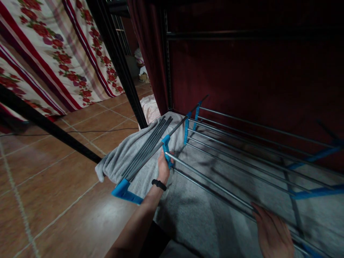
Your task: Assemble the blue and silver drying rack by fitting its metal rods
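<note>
A partly assembled rack of metal tubes [215,179] and blue plastic brackets lies on grey cloth. My left hand [163,167], with a black band on the wrist, is closed around the near blue bracket [166,143], where two tubes meet it. At the lower right, my right hand [274,229] grips the upper front tube; some of its fingers are hidden. A dark grey pole [176,126] runs through the tops of the brackets. Several loose grey tubes [149,148] lie beside it on the cloth, and a blue end piece [126,191] sits at the near end.
The grey cloth [113,161] hangs over the edge above a tiled floor [67,200]. Black metal frame posts [118,61] rise at the left. A dark red curtain [150,53] and a floral curtain [61,53] hang behind. A thin cable [77,131] crosses the floor.
</note>
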Demonstrator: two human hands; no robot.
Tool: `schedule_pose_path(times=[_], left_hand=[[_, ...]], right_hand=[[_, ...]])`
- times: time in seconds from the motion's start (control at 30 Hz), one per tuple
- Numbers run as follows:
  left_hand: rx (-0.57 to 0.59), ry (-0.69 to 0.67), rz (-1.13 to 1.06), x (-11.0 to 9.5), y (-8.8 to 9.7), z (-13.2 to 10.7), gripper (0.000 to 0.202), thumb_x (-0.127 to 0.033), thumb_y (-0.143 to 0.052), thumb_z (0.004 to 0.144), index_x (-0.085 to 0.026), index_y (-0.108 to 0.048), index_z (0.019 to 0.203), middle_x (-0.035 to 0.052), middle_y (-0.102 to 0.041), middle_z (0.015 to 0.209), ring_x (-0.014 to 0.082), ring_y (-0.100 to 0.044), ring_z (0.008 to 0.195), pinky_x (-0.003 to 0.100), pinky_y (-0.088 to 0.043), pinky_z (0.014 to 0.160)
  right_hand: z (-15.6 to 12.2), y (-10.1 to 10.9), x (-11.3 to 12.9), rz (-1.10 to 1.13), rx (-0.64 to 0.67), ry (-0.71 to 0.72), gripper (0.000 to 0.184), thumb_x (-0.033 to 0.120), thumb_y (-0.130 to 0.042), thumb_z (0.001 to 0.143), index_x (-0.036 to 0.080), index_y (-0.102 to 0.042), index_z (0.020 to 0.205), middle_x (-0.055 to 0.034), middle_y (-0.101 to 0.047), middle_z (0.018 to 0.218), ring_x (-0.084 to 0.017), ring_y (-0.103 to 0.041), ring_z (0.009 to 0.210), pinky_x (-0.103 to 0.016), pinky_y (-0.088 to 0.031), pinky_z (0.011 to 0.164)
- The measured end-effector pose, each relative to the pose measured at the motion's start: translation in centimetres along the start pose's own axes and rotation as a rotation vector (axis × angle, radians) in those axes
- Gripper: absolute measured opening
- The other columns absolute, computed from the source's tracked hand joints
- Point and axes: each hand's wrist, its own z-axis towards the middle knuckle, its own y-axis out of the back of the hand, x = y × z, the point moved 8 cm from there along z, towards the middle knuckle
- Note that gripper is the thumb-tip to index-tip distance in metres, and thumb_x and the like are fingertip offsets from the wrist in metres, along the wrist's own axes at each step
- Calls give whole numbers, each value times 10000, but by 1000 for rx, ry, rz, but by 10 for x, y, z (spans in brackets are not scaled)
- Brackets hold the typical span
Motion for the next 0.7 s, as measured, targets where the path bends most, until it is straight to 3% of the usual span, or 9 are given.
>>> schedule_pose_path(times=[0.13,0.23,0.4,0.47,0.57,0.7], left_hand=[[-34,-59,4,-18,-4,-7,565,-684,-511,915,-176,-678,732,31,-622,599,150,-560,552,276,-459,584],[-79,-169,1,-36,-4,-10,543,-665,-516,922,-166,-698,808,47,-675,697,173,-628,674,291,-498,688],[-196,-311,-4,-55,8,-17,255,-459,-635,893,-206,-664,880,8,-670,826,156,-616,774,277,-497,767],[-193,-356,31,-59,11,-24,179,-382,-662,870,-217,-656,938,8,-673,916,162,-630,868,281,-498,835],[-164,-437,129,-64,14,-39,167,-316,-671,856,-220,-627,986,18,-660,1000,170,-623,959,298,-490,908],[-162,-511,233,-66,21,-58,250,-280,-703,837,-226,-587,1051,14,-634,1045,161,-613,951,298,-491,883]], right_hand=[[21,9,16,-34,-31,2,513,223,-500,1036,270,-431,1542,-76,-728,1141,-256,-648,935,-415,-479,889],[33,11,24,-32,-58,-4,446,207,-539,1024,260,-505,1465,-76,-727,1087,-246,-641,916,-401,-481,871],[30,14,11,-85,-71,-20,400,174,-532,1012,233,-550,1407,-92,-719,1111,-251,-640,954,-419,-469,895],[30,15,5,-86,-61,-13,402,152,-508,1011,240,-558,1400,-87,-721,1127,-248,-642,975,-420,-465,913],[39,22,3,-68,-69,-30,392,136,-516,1004,247,-585,1373,-79,-718,1122,-240,-634,990,-409,-468,924],[62,32,7,-40,-104,-87,392,129,-532,993,279,-634,1340,-62,-704,1097,-225,-627,1014,-399,-481,944]])
